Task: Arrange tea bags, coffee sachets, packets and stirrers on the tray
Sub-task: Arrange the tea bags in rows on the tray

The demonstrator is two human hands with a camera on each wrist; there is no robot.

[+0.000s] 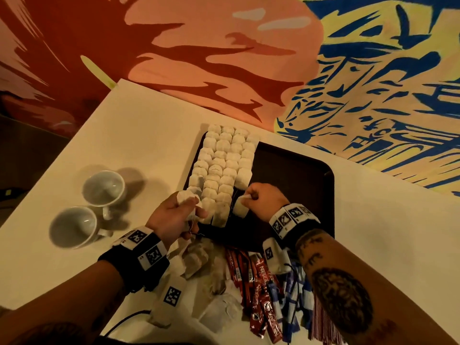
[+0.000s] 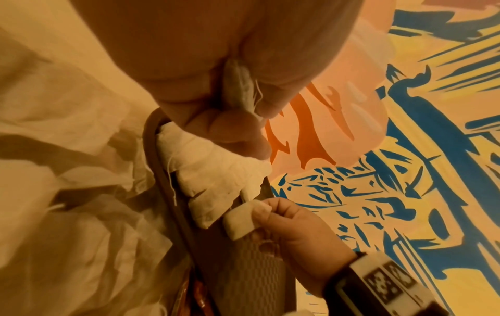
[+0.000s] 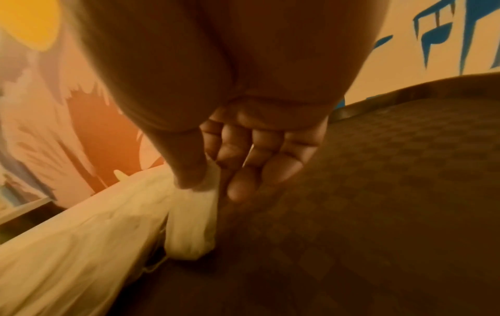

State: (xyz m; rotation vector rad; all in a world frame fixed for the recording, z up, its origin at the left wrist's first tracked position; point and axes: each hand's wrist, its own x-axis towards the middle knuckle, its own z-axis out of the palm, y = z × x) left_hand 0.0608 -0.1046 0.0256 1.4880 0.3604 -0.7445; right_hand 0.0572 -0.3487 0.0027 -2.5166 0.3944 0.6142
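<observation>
A dark tray [image 1: 293,170] lies on the white table, its left part covered by neat overlapping rows of tea bags [image 1: 224,160]. My right hand [image 1: 258,200] pinches one tea bag [image 1: 240,207] by its top, the bag [image 3: 193,222] hanging down onto the tray at the near end of the fourth row. My left hand [image 1: 174,215] grips a bunch of tea bags [image 1: 185,197] at the tray's near left corner; these tea bags [image 2: 240,85] show between its curled fingers. Loose tea bags [image 1: 199,260], red coffee sachets [image 1: 258,295], blue packets [image 1: 293,302] and stirrers [image 1: 323,324] lie in a pile below the tray.
Two white cups [image 1: 104,188] [image 1: 73,226] lie on their sides left of the tray. The tray's right half [image 3: 378,192] is bare. A painted wall runs behind the table's far edge [image 1: 174,93].
</observation>
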